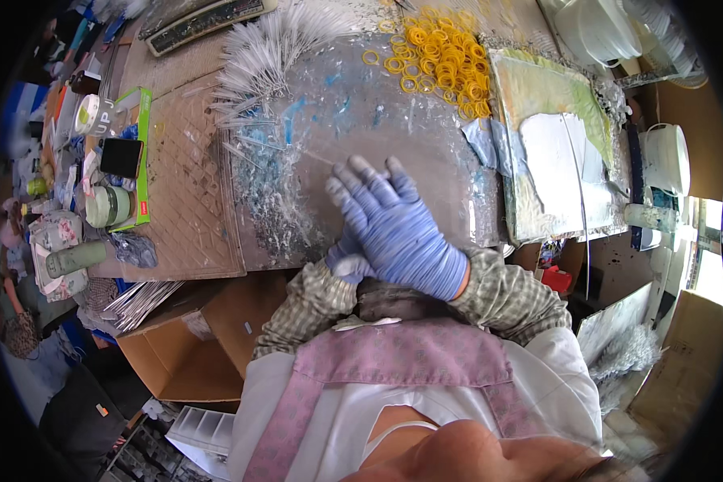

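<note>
My right hand [406,233], in a blue glove with whitish fingertips, lies across my left hand [347,255] in front of my chest. Its back faces up and its fingers stretch out flat, pointing away from me. Most of the left hand is hidden beneath it; only gloved parts near the thumb and wrist show. Beyond the fingertips lies the grey, paint-stained work board [297,217]. A pile of thin clear plastic sticks [257,60] spreads at its far left. Yellow rings [442,60] are heaped at its far right, apart from my hands.
To the right, a white sheet [558,161] lies on a stained board, beside white buckets [667,157]. At left are a phone [121,157], a green-edged tray [145,161] and a jar [108,206]. An open cardboard box [185,353] stands below the table edge.
</note>
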Demonstrator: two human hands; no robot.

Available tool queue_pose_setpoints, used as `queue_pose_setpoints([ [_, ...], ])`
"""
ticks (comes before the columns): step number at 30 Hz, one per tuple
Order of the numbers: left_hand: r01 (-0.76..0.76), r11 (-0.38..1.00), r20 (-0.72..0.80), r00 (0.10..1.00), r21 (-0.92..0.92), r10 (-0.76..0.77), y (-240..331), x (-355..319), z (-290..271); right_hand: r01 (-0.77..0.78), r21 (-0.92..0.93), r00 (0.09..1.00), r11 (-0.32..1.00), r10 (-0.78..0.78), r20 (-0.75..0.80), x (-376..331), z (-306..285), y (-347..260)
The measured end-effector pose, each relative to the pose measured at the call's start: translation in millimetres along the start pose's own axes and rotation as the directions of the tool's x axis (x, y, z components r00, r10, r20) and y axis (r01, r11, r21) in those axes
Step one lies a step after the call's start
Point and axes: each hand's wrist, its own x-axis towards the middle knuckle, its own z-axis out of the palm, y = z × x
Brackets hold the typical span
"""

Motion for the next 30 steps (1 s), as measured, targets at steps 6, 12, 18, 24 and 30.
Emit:
queue_pose_setpoints([
  [6, 0.063, 0.995, -0.029, 0.998, 0.083, -0.061, -13, 24, 8, -0.127, -0.088, 0.992, 0.988, 0.128, 0.007, 28, -28, 48],
  [12, 0.042, 0.986, 0.004, 0.999, 0.159, -0.044, -16, 1, 27, -0.153, 0.048, 0.988, 0.987, 0.154, -0.021, -26, -15, 14],
  [18, 0.059, 0.974, 0.028, 0.997, 0.220, -0.067, -9, 16, 6, -0.143, 0.065, 0.990, 0.988, 0.143, -0.007, 19, -10, 25],
  [24, 0.024, 0.954, 0.022, 0.999, 0.300, -0.032, -17, 0, 26, -0.153, 0.035, 0.977, 0.988, 0.157, -0.141, -32, -3, 10],
  [30, 0.018, 0.933, 0.033, 0.999, 0.360, -0.032, -17, 17, 16, -0.201, 0.017, 0.979, 0.979, 0.202, -0.017, 12, -17, 28],
])
